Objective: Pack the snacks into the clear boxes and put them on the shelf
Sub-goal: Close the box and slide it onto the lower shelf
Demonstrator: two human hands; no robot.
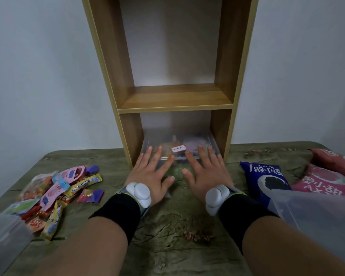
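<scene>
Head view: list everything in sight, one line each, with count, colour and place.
shelf unit: one, light wood, back centre
labelled clear box: one, transparent, in shelf's bottom compartment
small snack packets: pile, mixed colours, left
blue snack bag: one, right
pink snack bag: one, far right
red snack bag: one, behind the pink
second clear box: one, near right
translucent plastic item: one, near left, kind unclear
cloth: one, olive green, underneath
left hand: fingers straight on the labelled box front
right hand: likewise, beside it
</scene>
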